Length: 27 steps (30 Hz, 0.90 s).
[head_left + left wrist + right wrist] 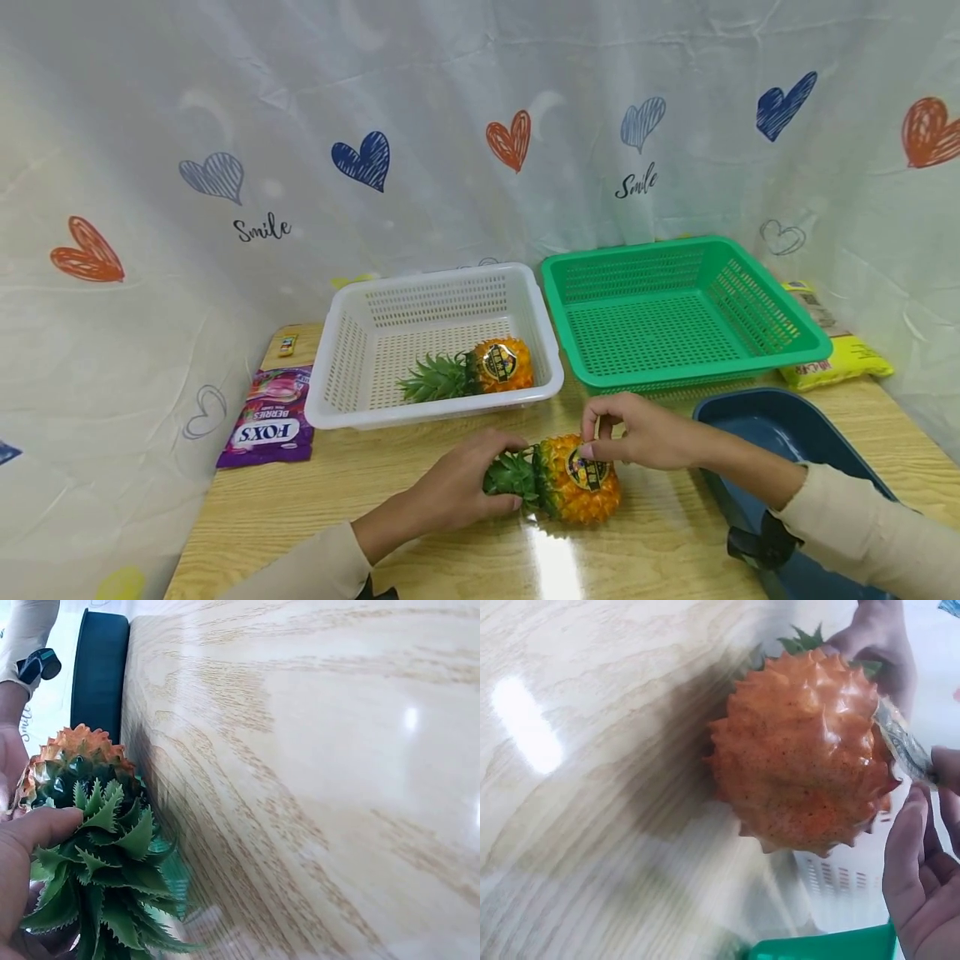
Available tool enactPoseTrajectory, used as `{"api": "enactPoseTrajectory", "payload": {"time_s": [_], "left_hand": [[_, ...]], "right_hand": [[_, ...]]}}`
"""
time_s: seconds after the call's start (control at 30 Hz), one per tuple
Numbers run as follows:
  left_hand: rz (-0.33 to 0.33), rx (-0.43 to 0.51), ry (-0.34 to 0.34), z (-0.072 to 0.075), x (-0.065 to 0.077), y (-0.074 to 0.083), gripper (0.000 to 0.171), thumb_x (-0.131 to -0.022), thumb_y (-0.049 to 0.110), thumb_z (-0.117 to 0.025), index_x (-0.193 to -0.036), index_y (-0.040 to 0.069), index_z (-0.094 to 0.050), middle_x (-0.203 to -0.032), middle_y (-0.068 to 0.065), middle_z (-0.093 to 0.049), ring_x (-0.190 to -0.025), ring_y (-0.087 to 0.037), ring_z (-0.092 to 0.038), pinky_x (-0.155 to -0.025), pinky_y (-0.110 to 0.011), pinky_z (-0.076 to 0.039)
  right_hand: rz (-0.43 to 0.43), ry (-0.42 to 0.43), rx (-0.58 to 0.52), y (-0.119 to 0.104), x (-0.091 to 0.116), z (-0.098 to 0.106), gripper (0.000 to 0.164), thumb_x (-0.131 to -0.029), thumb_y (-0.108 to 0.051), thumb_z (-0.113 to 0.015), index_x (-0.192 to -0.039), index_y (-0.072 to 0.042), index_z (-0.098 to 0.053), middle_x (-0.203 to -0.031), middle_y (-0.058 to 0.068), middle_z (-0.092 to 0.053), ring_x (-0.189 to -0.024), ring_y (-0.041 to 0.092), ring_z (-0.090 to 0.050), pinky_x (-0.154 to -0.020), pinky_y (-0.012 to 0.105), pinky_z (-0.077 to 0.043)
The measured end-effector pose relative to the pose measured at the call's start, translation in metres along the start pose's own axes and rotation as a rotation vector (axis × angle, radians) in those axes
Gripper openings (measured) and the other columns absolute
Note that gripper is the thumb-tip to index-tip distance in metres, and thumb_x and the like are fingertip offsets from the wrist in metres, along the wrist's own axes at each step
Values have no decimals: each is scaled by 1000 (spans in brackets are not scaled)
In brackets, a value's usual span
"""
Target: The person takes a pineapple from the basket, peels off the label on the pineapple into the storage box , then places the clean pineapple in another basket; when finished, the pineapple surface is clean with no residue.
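Observation:
On the tabletop a small orange pineapple (600,504) lies on its side, its green crown (116,877) toward the left. My left hand (467,482) grips the crown, thumb on the near side and fingers on the far side. A black round label (587,472) is on the fruit's upper face. With thumb and forefinger, my right hand (633,432) pinches the label's edge. In the right wrist view part of the label (904,742) stands away from the orange skin. Another labelled pineapple (517,382) lies in the white basket (435,414) behind.
A green basket (693,367) stands at the back right, with a yellow packet (843,362) beside it. The dark blue tray (757,408) sits under my right forearm. A purple Fox's candy bag (273,417) and a small yellow wrapper (287,345) lie at the left.

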State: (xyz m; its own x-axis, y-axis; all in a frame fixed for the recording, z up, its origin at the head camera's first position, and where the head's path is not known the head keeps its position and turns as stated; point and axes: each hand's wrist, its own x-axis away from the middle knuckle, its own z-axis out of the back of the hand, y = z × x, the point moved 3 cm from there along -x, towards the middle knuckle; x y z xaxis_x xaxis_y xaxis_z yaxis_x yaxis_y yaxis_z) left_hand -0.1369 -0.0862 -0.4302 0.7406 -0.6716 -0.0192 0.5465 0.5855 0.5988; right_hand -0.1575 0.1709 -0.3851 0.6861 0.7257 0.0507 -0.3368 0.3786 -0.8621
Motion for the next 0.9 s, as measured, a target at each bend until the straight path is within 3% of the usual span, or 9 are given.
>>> {"api": "enactPoseTrajectory", "payload": {"time_s": [0.47,0.7,0.9], "left_hand": [[29,4,-14,0,0,-2,60,-88,37,-78,-141,24,-52,-138,7,-56,-125,-14,-56,-102,-38,-49],[38,10,-22,0,0,-2,61,-88,37,-78,-141,25,-52,-139,7,-56,-124,-14,-56,-101,-39,-50],[43,21,-26,-1,0,-4,61,-88,38,-77,-142,26,-51,-138,8,-56,-122,-13,-56,-100,-38,-50]], "right_hand": [[68,-27,-43,-9,9,3,8,-101,-19,-62,-94,-15,-60,-85,1,-61,-67,13,-57,-57,28,-51],[82,-15,-68,-8,14,9,6,-101,-13,-61,-96,-10,-58,-83,-1,-59,-66,16,-54,-56,29,-50],[77,-30,-102,-3,24,16,3,-102,-7,-58,-100,-10,-58,-79,6,-59,-65,19,-53,-56,31,-49]]}}
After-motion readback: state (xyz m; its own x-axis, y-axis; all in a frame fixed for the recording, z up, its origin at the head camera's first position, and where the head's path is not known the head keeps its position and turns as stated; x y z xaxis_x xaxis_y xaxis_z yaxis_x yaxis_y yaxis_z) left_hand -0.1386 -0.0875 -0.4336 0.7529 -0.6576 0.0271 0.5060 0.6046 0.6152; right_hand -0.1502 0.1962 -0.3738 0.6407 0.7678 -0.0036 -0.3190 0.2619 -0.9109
